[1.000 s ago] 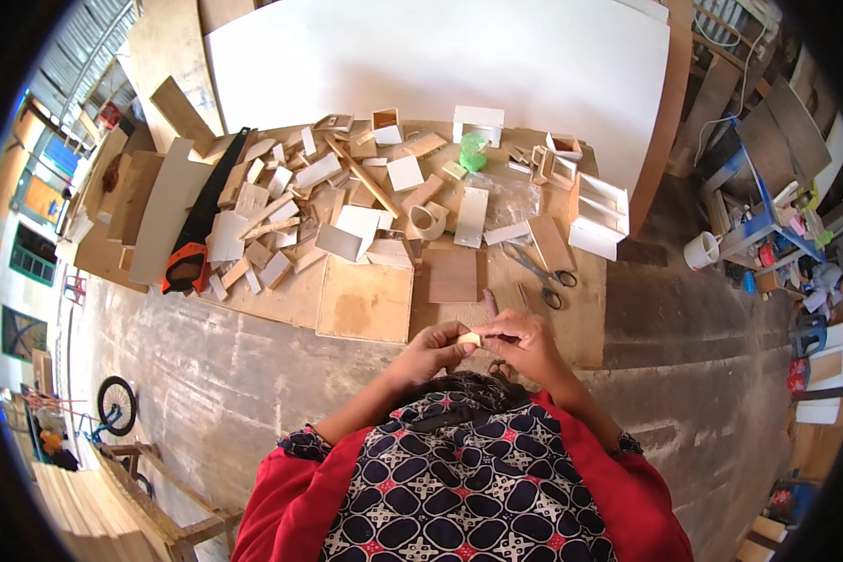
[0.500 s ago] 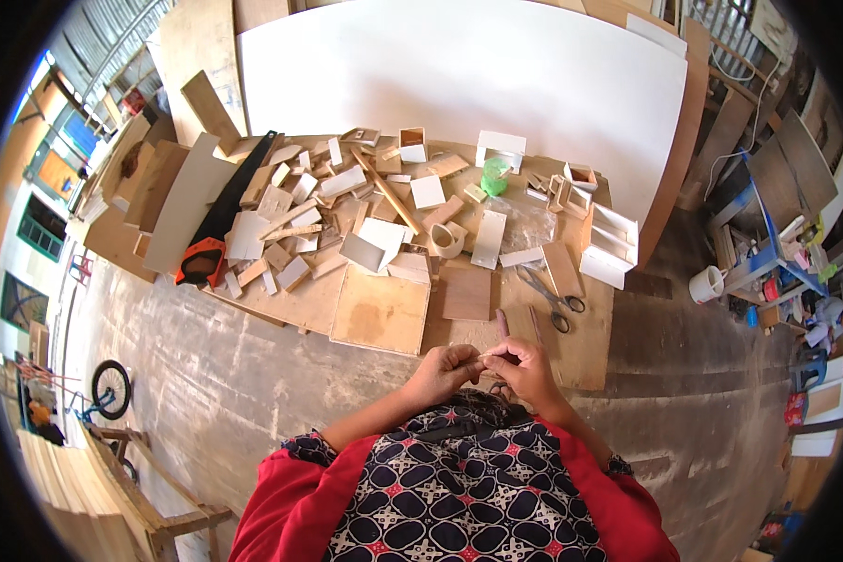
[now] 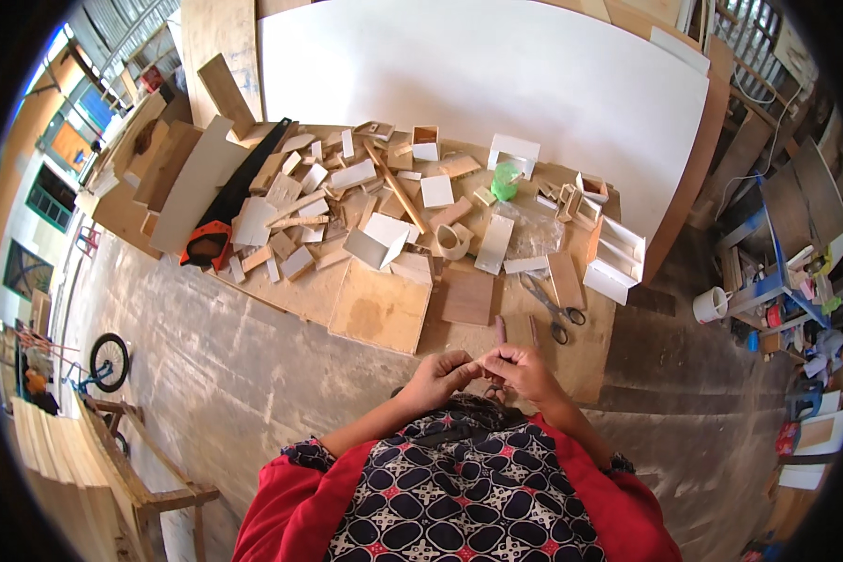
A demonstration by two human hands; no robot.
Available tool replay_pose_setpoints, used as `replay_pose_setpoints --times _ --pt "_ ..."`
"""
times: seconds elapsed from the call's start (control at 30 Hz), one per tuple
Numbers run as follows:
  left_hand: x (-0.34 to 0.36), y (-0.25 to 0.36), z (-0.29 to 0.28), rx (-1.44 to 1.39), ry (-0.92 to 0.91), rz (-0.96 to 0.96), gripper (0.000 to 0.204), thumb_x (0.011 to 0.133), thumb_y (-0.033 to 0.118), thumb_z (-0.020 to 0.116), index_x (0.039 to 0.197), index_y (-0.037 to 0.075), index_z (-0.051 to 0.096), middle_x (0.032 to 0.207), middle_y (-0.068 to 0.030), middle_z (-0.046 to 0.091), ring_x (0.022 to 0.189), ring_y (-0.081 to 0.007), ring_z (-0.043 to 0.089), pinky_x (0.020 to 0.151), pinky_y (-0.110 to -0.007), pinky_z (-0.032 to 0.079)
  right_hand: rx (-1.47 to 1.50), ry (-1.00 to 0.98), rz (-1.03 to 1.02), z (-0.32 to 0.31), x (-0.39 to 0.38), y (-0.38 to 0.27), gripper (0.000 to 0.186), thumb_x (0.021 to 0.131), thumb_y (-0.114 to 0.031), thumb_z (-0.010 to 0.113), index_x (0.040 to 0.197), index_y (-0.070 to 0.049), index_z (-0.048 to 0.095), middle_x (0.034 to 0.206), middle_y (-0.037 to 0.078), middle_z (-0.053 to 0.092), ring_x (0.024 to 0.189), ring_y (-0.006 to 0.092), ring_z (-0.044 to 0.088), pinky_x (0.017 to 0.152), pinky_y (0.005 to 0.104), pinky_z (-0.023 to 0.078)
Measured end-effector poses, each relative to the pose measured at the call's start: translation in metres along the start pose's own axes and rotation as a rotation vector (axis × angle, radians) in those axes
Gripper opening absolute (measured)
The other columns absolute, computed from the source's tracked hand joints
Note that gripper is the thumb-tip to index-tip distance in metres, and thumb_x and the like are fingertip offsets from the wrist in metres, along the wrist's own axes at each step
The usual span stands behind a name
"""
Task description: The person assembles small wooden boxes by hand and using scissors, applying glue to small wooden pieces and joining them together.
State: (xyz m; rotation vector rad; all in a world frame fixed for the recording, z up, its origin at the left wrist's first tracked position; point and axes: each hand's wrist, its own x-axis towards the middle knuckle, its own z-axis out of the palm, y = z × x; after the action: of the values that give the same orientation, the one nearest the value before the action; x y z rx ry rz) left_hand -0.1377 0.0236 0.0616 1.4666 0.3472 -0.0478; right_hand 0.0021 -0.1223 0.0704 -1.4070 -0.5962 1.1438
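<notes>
My left hand [image 3: 445, 377] and my right hand [image 3: 517, 373] meet in front of the table's near edge, fingers closed round a small pale wooden piece [image 3: 480, 364], mostly hidden by the fingertips. Just beyond them lie thin sticks [image 3: 499, 327], a brown square board [image 3: 468, 298] and black scissors [image 3: 560, 313]. A pale plywood square [image 3: 375, 304] sits left of these.
The worktable [image 3: 585, 356] bears wooden offcuts, a handsaw [image 3: 205, 239], a green plastic container [image 3: 505, 180] and a white box [image 3: 615, 260]. A white panel [image 3: 478, 75] stands behind. A wooden trestle [image 3: 173, 496] and bicycle [image 3: 108, 363] are lower left; a cluttered rack [image 3: 759, 300] is right.
The head view has shifted, so the back of the table sits further right. My joined hands are lower in the picture, and the pale piece shows less between the fingers than a second ago.
</notes>
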Motion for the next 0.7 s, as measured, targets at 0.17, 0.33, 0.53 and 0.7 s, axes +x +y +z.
replay_pose_setpoints --times 0.17,0.33,0.53,0.7 --pt "0.006 0.002 0.007 0.143 0.135 0.069 0.029 0.095 0.026 0.058 0.097 -0.003 0.062 0.074 0.0 0.059 0.069 -0.0068 0.05 0.062 -0.024 0.043 -0.195 0.075 -0.264 -0.003 0.005 0.004 0.011 0.085 -0.011 0.069 0.089 -0.001 0.07 0.069 -0.001 0.061 0.061 0.0035 0.052 0.055 0.022 0.043" --pt "0.006 0.026 0.006 -0.587 0.141 -0.096 0.031 0.092 0.026 0.06 0.109 0.0 0.061 0.086 -0.0033 0.066 0.074 -0.0153 0.063 0.067 -0.026 0.052 -0.488 0.125 -0.737 -0.018 0.005 -0.01 0.014 0.08 -0.007 0.071 0.094 -0.007 0.07 0.084 0.006 0.064 0.068 0.0159 0.061 0.058 0.0267 0.047" --pt "0.014 0.019 0.01 -0.383 -0.058 -0.197 0.018 0.093 0.02 0.06 0.101 0.004 0.059 0.086 -0.0041 0.064 0.068 -0.0109 0.061 0.063 -0.024 0.05 -0.733 0.188 -0.679 -0.046 0.002 -0.017 0.026 0.077 -0.003 0.07 0.102 -0.007 0.067 0.097 0.01 0.063 0.08 0.022 0.063 0.066 0.0311 0.051" --pt "0.021 0.024 0.02 -0.343 0.053 -0.156 0.013 0.094 0.018 0.056 0.102 0.007 0.055 0.082 -0.0017 0.062 0.065 -0.0085 0.057 0.056 -0.021 0.043 -1.228 0.551 -0.203 -0.107 0.001 0.025 0.029 0.075 -0.008 0.069 0.103 -0.007 0.064 0.106 0.012 0.058 0.093 0.0324 0.06 0.08 0.0421 0.049"
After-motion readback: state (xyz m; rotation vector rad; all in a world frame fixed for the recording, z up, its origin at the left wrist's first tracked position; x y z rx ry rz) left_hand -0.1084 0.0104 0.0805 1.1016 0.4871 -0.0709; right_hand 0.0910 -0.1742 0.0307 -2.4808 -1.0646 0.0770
